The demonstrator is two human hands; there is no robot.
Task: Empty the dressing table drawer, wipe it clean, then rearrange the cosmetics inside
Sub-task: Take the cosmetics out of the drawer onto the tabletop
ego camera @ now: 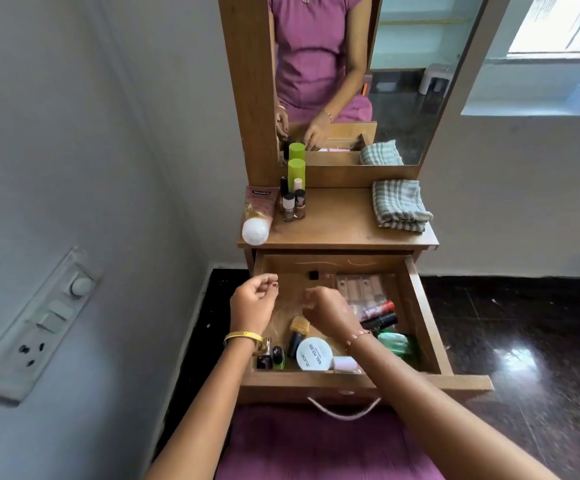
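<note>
The wooden drawer [430,317] is pulled out and holds several cosmetics: a white round nail-polish-remover tub [314,353], a green item [395,342], red and black tubes [378,315] and small bottles [270,356]. My left hand [252,303] hovers over the drawer's left side, fingers loosely curled with nothing visible in them. My right hand [326,308] reaches down into the middle of the drawer, fingers bent; what it touches is blurred. On the tabletop [337,223] stand a green bottle [296,174], nail polish bottles [293,204] and a lying pink tube [259,214].
A folded checked cloth [399,206] lies on the tabletop's right side. The mirror [368,81] rises behind it. A wall with a switch panel [35,323] is close on the left. Dark glossy floor [524,341] lies to the right. A rope handle [344,410] hangs from the drawer front.
</note>
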